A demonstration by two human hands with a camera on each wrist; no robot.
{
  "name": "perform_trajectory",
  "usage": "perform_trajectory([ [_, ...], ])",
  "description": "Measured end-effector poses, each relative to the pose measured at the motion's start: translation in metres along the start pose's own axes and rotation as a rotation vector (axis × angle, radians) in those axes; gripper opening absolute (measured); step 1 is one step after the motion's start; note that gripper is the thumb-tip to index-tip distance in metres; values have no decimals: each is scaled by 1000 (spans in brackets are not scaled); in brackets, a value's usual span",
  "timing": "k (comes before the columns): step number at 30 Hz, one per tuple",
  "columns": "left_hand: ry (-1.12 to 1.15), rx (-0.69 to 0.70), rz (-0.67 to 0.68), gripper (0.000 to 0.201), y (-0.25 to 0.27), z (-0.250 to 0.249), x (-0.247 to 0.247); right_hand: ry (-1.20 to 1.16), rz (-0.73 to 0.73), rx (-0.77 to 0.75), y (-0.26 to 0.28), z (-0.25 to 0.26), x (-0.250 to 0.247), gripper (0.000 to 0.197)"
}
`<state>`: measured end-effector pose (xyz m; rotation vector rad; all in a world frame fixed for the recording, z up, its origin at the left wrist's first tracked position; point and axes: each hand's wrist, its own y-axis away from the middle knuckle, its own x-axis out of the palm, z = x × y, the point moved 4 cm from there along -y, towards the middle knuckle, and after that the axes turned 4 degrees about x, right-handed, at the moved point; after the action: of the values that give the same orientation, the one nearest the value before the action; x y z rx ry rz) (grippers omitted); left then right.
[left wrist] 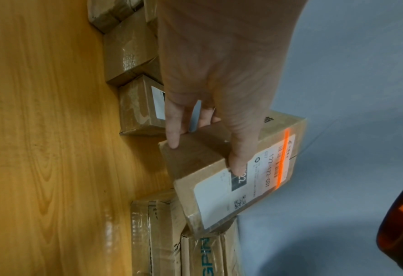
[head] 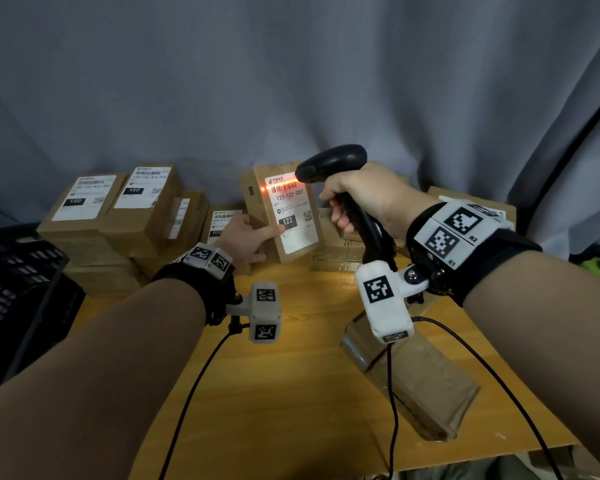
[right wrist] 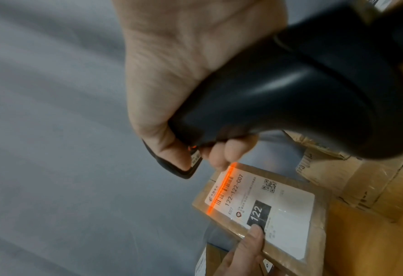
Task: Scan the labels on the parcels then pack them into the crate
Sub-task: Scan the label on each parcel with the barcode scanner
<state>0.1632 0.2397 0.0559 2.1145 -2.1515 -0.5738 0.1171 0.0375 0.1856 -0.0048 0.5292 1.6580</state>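
A cardboard parcel with a white label reading 122-122-C07 stands tilted up at the table's back centre. My left hand grips its left side, thumb on the label's black 122 patch, fingers behind. In the left wrist view the parcel shows the same hold by my left hand. My right hand holds a black barcode scanner by its handle, nose just right of the label. An orange scan line crosses the barcode. The right hand wraps the scanner.
Several labelled parcels are stacked at the back left, more lie at the back right. A black crate stands at the left edge. A taped parcel lies on the wooden table near the front right. Cables trail forward.
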Motion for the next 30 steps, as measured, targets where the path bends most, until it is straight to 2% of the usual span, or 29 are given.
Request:
perform_trajectory([
  [11, 11, -30, 1, 59, -2, -1, -5, 8, 8, 13, -3, -2, 2, 12],
  [16, -64, -16, -2, 63, 1, 0, -8, -35, -6, -11, -6, -2, 3, 13],
  [20, -16, -62, 21, 44, 12, 5, -4, -147, -29, -30, -14, -10, 1, 14],
  [23, 31, -98, -10, 27, 27, 17, -4, -168, 1, 87, -22, -36, 6, 22],
  [26, 79, -132, -55, 26, 40, 32, -13, -213, 55, 237, -34, -71, 24, 33],
  [30, 190, -189, -175, 29, 42, 43, -40, -282, 166, 318, -49, -94, 70, 47],
])
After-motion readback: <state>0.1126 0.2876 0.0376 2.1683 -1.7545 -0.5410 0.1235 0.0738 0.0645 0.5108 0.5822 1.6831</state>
